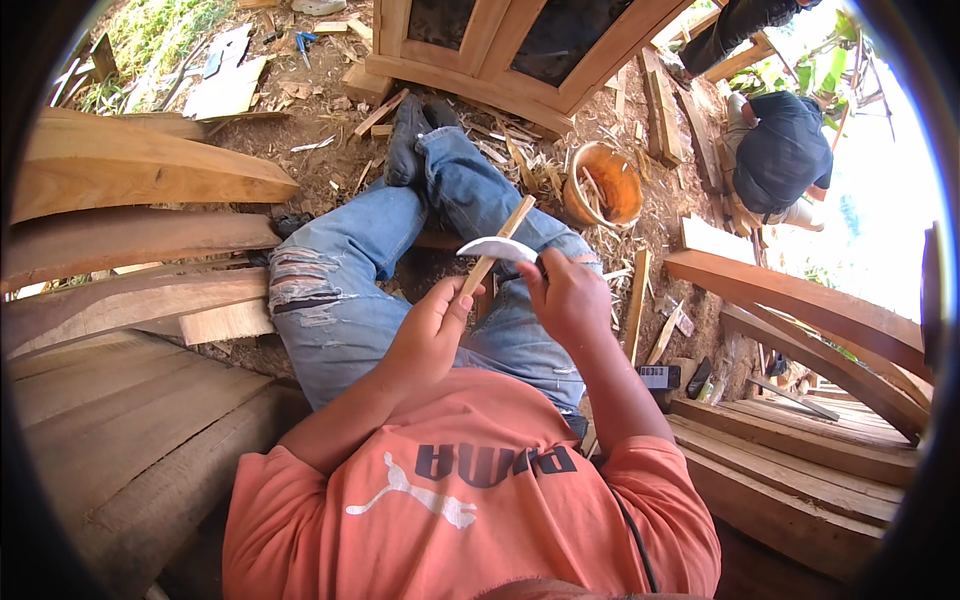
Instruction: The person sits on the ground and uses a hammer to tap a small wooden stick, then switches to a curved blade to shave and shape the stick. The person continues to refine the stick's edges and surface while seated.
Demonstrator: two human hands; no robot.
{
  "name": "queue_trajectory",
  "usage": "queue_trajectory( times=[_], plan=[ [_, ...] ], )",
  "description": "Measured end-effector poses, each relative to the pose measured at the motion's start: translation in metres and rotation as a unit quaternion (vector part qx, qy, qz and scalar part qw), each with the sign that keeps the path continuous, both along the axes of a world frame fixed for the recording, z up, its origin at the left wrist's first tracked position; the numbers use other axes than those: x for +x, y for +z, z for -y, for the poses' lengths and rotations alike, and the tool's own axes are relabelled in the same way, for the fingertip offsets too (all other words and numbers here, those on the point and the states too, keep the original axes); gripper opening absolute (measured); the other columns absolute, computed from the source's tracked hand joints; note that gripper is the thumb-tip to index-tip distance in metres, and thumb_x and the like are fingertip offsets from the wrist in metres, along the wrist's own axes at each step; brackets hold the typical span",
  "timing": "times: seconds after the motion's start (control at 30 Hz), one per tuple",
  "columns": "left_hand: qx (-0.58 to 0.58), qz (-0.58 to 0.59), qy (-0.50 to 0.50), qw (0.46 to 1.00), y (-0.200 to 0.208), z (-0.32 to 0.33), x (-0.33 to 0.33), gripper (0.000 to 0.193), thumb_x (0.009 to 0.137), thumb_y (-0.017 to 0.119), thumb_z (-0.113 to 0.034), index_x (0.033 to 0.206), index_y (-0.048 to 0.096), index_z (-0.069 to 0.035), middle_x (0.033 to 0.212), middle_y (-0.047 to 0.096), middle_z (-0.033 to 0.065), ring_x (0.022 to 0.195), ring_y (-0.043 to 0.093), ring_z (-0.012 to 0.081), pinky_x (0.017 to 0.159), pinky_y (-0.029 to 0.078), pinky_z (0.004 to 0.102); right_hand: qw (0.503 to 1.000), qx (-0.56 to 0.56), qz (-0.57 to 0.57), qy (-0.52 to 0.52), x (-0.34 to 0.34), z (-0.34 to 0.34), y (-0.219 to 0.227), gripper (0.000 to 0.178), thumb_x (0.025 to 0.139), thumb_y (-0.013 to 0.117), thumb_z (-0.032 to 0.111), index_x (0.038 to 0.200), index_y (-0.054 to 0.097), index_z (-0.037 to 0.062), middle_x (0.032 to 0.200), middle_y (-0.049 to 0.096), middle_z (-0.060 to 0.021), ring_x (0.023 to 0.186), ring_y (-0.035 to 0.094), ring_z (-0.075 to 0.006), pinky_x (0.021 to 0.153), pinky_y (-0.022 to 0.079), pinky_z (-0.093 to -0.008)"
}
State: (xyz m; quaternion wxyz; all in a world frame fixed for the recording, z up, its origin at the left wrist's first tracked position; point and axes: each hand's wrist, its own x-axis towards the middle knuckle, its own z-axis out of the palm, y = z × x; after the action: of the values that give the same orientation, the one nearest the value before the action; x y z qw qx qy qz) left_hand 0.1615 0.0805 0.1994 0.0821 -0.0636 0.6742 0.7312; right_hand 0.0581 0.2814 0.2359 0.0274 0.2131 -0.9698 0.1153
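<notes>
Your orange shirt (pixel 470 480) lies nearest, and toward its twelve o'clock your left hand (pixel 438 327) pinches the wooden stick (pixel 481 274), pointing to one o'clock, while your right hand (pixel 575 297) tightly clasps the curved knife (pixel 497 247) crossing it, cutting apparently underway, its remainder unclear.

The right hand (pixel 575 297) is hiding the handle of the knife (pixel 497 247), and the left hand (pixel 436 320) is covering the lower end of the stick (pixel 513 220). The upper edge is cutting off the frame (pixel 484 80) and, seemingly, a trouser leg (pixel 733 35). Glare is washing out the view beyond the co-worker (pixel 783 150).
</notes>
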Motion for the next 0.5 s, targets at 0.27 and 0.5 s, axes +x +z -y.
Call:
queue_trajectory(
  times=[0.27, 0.5],
  plan=[
    [-0.046, -0.024, 0.021, 0.998, -0.003, -0.002, 0.001, 0.032, 0.118, 0.048, -0.023, 0.136, 0.062, -0.001, 0.108, 0.074, 0.0147, 0.097, 0.069, 0.0208, 0.089, 0.053, 0.0358, 0.995, -0.075, -0.006, 0.066, 0.012, 0.008, -0.011, 0.043, 0.106, 0.066, 0.047, 0.088, 0.063, 0.008, 0.072, 0.066, -0.0167, 0.067, 0.068, -0.042, 0.061, 0.051, -0.0535],
    [-0.09, -0.039, 0.001, 0.995, 0.002, 0.001, 0.001, 0.029, 0.118, 0.049, -0.021, 0.135, 0.063, -0.002, 0.093, 0.065, 0.009, 0.082, 0.06, 0.0163, 0.076, 0.049, 0.0348, 0.996, -0.031, -0.006, 0.085, 0.007, 0.005, -0.005, 0.048, 0.107, 0.064, 0.052, 0.084, 0.06, 0.0094, 0.07, 0.068, -0.0149, 0.063, 0.069, -0.0393, 0.058, 0.052, -0.0519]
  ],
)
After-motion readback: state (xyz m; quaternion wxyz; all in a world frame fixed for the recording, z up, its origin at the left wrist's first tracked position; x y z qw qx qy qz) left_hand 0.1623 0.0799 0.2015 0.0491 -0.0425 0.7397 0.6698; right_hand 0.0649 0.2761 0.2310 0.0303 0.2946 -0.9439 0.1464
